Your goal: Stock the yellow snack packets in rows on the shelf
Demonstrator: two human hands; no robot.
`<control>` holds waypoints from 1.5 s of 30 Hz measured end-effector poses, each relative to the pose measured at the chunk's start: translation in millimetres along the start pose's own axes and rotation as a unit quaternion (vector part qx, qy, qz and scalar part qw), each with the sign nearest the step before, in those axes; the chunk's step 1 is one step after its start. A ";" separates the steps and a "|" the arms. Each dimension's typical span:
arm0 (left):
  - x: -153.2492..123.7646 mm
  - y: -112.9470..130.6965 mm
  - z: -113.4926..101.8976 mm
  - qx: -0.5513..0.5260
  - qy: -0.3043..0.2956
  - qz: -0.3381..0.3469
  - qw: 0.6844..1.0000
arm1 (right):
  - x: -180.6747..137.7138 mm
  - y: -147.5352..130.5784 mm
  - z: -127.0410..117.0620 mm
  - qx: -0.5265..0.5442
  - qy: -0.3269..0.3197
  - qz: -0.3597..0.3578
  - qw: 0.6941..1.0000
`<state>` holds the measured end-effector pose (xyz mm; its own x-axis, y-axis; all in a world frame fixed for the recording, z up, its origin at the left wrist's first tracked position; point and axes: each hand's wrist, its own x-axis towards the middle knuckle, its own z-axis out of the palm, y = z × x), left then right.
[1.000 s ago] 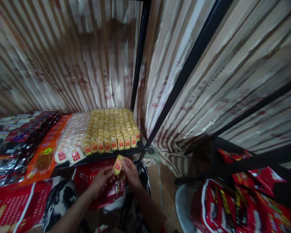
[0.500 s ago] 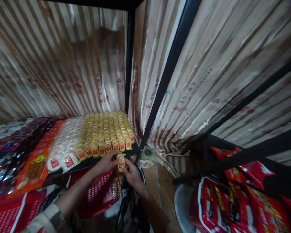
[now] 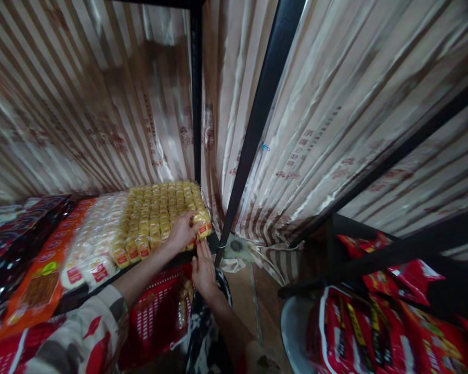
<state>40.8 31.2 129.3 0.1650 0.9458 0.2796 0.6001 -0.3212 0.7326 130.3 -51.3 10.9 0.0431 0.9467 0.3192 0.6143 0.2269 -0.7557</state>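
My left hand (image 3: 182,232) reaches over the front right corner of a block of small yellow snack packs (image 3: 152,210). Its thumb and fingers are closed on a yellow snack pack (image 3: 203,230) with a red label, at the end of the front row. Just below, my right hand (image 3: 205,272) is stretched out, fingers straight and close together. Its fingertips touch or nearly touch the front of that row; exactly where they meet the packs is hard to see.
White packs (image 3: 98,270), an orange bag (image 3: 39,291) and dark packets (image 3: 19,244) lie left on the shelf. A red basket (image 3: 156,314) with some packs sits below. Dark posts (image 3: 253,124) and curtains (image 3: 304,104) stand behind. Red bags (image 3: 359,327) are at right.
Both hands have moved up and forward from in front of the shelf to its front right corner, carrying the yellow snack pack to the row. The right hand has let go and straightened its fingers.
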 end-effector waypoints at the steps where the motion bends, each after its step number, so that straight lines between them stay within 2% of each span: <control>1: 4.0 1.0 5.8 0.008 -0.004 0.010 1.000 | 1.0 -0.7 1.1 0.000 0.000 -0.004 1.000; 6: 16.1 5.2 29.4 0.050 -0.050 0.062 0.996 | -0.6 5.0 5.4 -0.017 0.022 -0.031 0.999; 10: 18.4 5.0 42.6 0.152 -0.095 0.075 0.981 | -2.3 10.7 5.7 -0.045 0.028 -0.042 0.998; 15: 15.4 8.0 48.5 0.272 -0.131 0.057 0.952 | -0.9 11.4 4.1 -0.045 0.040 -0.048 0.997; 19: 11.8 9.9 48.7 0.324 -0.145 0.052 0.934 | -1.9 13.5 2.4 -0.025 0.070 -0.036 0.997; 25: 10.8 6.1 52.9 0.347 -0.125 0.060 0.928 | 4.7 14.0 1.5 0.032 0.147 0.017 0.989; 33: 12.5 6.1 51.5 0.370 -0.152 0.061 0.914 | 21.5 23.3 14.9 0.032 0.128 0.036 0.991; 37: 12.9 5.2 51.8 0.362 -0.149 0.065 0.918 | 23.4 27.8 12.3 0.027 0.104 0.037 0.993; 41: 8.0 6.1 50.1 0.323 -0.109 0.086 0.936 | 24.4 27.1 8.3 0.025 0.099 0.039 0.994; 45: -16.1 6.1 44.4 0.217 -0.035 0.093 0.971 | 23.8 29.9 13.4 0.017 0.112 0.040 0.993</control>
<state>76.6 16.2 101.7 0.3449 0.8793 0.3283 0.8257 -0.4506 0.3394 139.1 -18.9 -11.8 0.2674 0.8885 0.3729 0.5755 0.1631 -0.8014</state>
